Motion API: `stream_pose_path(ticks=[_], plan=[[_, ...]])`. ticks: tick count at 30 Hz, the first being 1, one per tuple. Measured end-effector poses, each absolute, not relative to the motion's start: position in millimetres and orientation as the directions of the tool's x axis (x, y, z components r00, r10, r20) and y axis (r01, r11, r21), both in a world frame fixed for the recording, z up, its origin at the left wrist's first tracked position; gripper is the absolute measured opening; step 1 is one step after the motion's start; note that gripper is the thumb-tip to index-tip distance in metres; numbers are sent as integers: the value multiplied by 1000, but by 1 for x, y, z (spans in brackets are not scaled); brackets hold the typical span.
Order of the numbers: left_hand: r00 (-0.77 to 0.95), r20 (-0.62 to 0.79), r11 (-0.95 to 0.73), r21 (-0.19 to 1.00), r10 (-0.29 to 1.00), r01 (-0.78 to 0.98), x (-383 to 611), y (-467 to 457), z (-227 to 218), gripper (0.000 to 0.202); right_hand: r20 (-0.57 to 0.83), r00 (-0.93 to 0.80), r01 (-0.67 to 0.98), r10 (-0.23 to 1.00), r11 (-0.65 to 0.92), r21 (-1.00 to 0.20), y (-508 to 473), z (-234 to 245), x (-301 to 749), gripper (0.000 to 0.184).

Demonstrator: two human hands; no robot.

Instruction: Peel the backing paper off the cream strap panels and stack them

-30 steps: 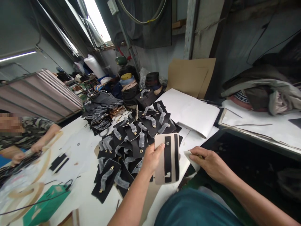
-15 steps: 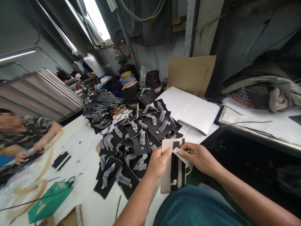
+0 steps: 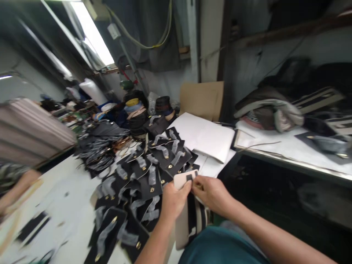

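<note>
My left hand (image 3: 172,200) grips the left edge of a beige panel with black strips (image 3: 189,216), held upright over the table's near edge. My right hand (image 3: 211,193) is closed in a pinch at the panel's top, beside a small brass piece (image 3: 201,187); what its fingers hold I cannot make out. Just beyond the hands lies a heap of black leather pieces with brass studs and grey wrap (image 3: 143,176), spread across the white table (image 3: 68,190).
White sheets (image 3: 205,135) and cardboard (image 3: 202,99) lie behind the heap. Stacked hats (image 3: 136,110) stand at the back. Another person's arm (image 3: 15,190) shows at the left edge, blurred. A second table (image 3: 288,150) with folded cloth (image 3: 271,110) is on the right, a dark gap between.
My right hand came in from the right and closed on the panel's top. The panel dropped lower and nearer my body. The view swung right and is blurred.
</note>
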State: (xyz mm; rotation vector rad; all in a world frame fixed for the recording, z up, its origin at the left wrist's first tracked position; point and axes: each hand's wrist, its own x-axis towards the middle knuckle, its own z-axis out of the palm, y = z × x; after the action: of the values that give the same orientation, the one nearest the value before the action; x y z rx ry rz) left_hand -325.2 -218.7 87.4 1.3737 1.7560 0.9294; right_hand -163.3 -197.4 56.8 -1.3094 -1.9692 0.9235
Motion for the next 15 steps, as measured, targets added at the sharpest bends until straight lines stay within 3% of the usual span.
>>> stream_pose_path(ticks=[5, 7, 11, 15], plan=[[-239, -143, 266, 727, 960, 633, -324, -189, 81, 41, 161, -343, 567, 925, 341, -750, -189, 65, -152, 19], [-264, -165, 299, 722, 950, 624, -323, -176, 74, 40, 144, -453, 496, 880, 383, -779, -193, 65, -149, 17], [-314, -276, 399, 798, 908, 452, -325, -159, 51, 40, 112, -714, 179, 691, 335, -925, -199, 50, -142, 19], [-190, -407, 444, 867, 893, 228, -335, -144, 8, 54, 29, -611, 105, 791, 117, -988, -184, 28, -103, 21]])
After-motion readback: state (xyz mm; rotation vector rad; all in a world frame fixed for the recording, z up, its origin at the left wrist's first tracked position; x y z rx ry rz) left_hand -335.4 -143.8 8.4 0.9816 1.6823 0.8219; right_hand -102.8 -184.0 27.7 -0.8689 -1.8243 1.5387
